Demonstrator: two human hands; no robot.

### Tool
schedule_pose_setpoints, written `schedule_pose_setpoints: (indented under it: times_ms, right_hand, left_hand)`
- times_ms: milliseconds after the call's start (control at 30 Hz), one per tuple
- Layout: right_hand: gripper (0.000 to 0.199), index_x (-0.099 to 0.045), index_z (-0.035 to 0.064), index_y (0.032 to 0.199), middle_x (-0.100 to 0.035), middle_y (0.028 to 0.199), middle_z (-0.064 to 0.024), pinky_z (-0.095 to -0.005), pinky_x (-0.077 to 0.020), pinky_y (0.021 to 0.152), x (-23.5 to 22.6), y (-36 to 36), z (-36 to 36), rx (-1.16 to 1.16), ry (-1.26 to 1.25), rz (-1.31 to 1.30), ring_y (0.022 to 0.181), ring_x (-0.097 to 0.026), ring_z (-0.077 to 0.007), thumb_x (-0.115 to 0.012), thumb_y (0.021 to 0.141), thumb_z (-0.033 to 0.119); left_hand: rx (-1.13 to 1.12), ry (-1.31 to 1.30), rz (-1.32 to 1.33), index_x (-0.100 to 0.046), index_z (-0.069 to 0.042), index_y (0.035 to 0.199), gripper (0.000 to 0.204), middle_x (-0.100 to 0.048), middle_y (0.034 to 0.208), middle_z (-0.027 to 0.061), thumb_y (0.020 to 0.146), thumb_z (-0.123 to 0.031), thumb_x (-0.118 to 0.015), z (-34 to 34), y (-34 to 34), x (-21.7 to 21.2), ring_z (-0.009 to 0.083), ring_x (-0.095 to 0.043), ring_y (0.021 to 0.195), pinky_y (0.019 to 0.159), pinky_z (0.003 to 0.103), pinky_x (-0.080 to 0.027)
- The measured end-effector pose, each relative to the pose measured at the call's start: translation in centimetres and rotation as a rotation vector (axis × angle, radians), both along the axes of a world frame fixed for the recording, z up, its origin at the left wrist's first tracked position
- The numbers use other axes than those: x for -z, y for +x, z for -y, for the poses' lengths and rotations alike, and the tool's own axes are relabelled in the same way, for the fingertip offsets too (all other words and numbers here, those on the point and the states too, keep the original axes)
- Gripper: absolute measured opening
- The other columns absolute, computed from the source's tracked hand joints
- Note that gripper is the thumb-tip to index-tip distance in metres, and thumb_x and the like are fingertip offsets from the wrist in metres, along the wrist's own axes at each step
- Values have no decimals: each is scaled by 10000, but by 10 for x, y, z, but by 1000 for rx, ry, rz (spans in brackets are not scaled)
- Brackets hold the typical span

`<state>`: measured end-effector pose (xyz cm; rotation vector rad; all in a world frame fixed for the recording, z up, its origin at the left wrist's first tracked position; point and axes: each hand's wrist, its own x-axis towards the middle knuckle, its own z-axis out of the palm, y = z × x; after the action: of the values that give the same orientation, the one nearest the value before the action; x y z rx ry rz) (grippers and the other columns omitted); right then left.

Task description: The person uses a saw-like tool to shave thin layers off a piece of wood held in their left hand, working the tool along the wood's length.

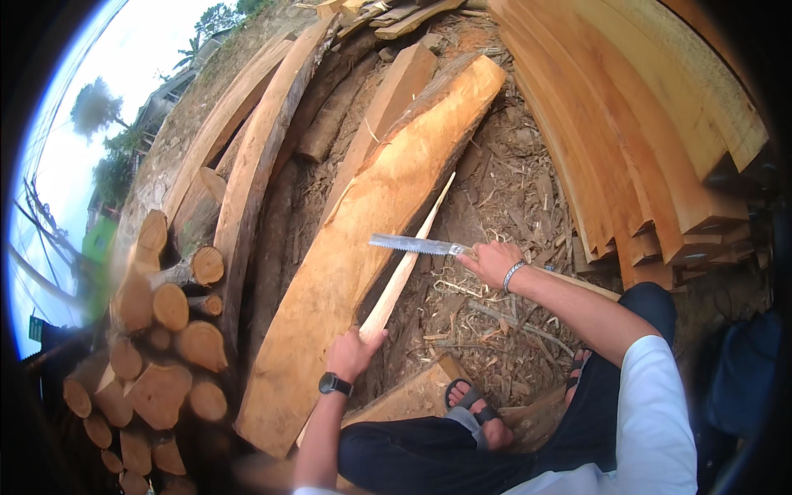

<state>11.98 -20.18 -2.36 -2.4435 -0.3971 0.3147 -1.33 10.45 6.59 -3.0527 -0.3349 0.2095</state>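
Note:
My right hand (495, 266) is closed around the handle of a small hand saw (417, 245), whose toothed metal blade points left. The blade lies across a thin pale strip of wood (394, 293); whether the teeth touch it I cannot tell. My left hand (353, 353) grips the strip's lower part, and the far end tapers to a point beyond the saw. Beside the strip, on its left, a thick slab of wood (363, 202) with a rough edge slants away from me. The blade's tip overlaps the slab's right edge in the view.
Sawn boards (610, 124) are stacked at the right. Cut logs (169, 309) are piled at the left, near long rough beams (268, 132). Wood chips (503, 330) cover the ground around my sandalled foot (478, 408). A wooden block (408, 394) lies by that foot.

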Motion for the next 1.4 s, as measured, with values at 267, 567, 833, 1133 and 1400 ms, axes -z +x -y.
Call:
schedule_pose_setpoints:
  times_ms: [267,567,833,1133,1400]
  right_hand:
    - [605,-699,56,974,-708,872,-210,-504,-529,766,7,18,15,133,26,-7,853,-692,-377,-415,961,591]
    - [598,-659,45,955,-691,858,-238,-533,-518,771,-18,-9,-4,-63,-63,60,862,-675,-410,-412,963,590]
    - [565,-662,44,937,-673,877,-281,-556,-501,795,-19,-33,-38,-143,-70,55,871,-653,-464,-450,950,567]
    - [522,-628,-3,854,-648,829,-304,-575,-478,745,-9,-30,-17,-32,-59,227,837,-628,-492,-473,970,481]
    - [498,-633,2,880,-656,817,-277,-569,-489,735,-5,-13,-9,52,-13,268,816,-632,-484,-465,979,460]
  left_hand:
    - [-18,3,-69,-634,99,898,800,-658,834,325,831,-695,-566,11,-1,-9,444,-663,836,746,506,-520]
    - [-73,-26,-90,-645,70,920,789,-668,856,314,825,-708,-554,11,3,-15,432,-669,861,775,500,-524]
    - [-17,-135,-24,-652,56,868,808,-669,793,280,823,-741,-526,-5,-3,-11,417,-673,798,708,487,-522]
    - [72,-178,38,-656,46,877,766,-678,786,259,845,-708,-523,-11,-3,-8,397,-681,776,713,469,-535]
    - [75,-189,39,-662,45,897,785,-677,777,262,834,-725,-523,-9,-3,-14,401,-684,777,708,469,-541]
